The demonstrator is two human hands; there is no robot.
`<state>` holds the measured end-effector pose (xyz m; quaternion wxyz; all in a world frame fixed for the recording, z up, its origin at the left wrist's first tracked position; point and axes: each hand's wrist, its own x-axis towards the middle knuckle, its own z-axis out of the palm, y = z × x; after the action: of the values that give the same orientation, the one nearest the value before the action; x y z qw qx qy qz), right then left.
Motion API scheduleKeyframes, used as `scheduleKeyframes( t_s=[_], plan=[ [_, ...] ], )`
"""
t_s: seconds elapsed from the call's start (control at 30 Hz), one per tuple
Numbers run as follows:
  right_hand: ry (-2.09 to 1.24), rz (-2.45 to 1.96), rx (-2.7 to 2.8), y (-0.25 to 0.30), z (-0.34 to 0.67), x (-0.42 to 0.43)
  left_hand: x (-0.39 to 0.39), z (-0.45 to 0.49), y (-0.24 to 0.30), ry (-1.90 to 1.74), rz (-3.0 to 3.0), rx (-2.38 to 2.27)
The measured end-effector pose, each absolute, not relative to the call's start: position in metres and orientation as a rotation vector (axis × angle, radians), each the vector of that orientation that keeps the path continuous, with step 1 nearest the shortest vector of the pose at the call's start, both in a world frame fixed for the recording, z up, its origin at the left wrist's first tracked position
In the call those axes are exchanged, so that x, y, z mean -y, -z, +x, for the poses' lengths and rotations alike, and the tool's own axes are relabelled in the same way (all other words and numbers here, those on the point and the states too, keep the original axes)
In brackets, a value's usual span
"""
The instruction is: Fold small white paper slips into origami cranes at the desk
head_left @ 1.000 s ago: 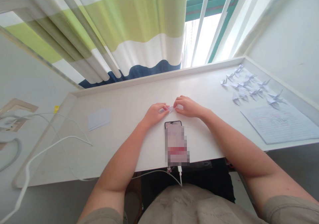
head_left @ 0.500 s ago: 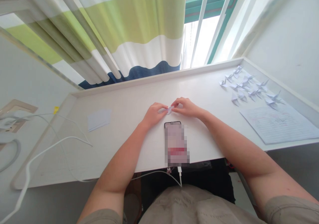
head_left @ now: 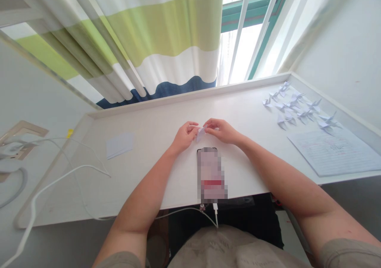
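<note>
A small piece of folded white paper [head_left: 201, 133] is held between my two hands, just beyond the top of the phone. My left hand [head_left: 185, 136] pinches its left side between thumb and fingers. From the right, my right hand [head_left: 222, 130] grips the paper's upper edge with thumb and forefinger. The folds are too small to make out clearly. Below the hands lies a phone [head_left: 210, 172] with a blurred screen, a white cable [head_left: 216, 212] plugged into its lower end.
Several folded paper cranes [head_left: 297, 105] stand at the back right of the white desk [head_left: 154, 141]. A written sheet [head_left: 333, 153] lies in front of them. Blank paper squares [head_left: 119, 145] lie at left. White charging cables [head_left: 59, 178] hang across the desk's left side from a wall socket [head_left: 26, 135].
The folded paper has tilted and shows more of its surface below the fingers. Both hands stay close together in nearly the same place. The view has shifted slightly.
</note>
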<state>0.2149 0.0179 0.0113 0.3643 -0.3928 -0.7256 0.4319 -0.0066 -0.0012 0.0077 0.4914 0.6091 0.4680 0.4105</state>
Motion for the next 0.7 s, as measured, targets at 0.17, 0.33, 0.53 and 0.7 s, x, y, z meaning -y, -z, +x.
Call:
scheduleKeyframes(
  t_s=[0.17,0.33,0.53,0.7],
  plan=[
    [-1.031,-0.96,1.761,-0.01,0.208,-0.014,0.002,-0.004,-0.01,-1.049,1.333,-0.982],
    [-1.027,-0.97,1.651,-0.009,0.204,-0.013,0.004,0.0,-0.012,-1.11,1.204,-0.958],
    [-1.215,-1.009,1.681,-0.009,0.202,-0.011,0.005,0.004,-0.01,-1.245,1.147,-1.039],
    [-1.227,-1.018,1.651,-0.016,0.201,-0.007,0.006,0.009,-0.007,-1.327,1.126,-1.05]
  ],
)
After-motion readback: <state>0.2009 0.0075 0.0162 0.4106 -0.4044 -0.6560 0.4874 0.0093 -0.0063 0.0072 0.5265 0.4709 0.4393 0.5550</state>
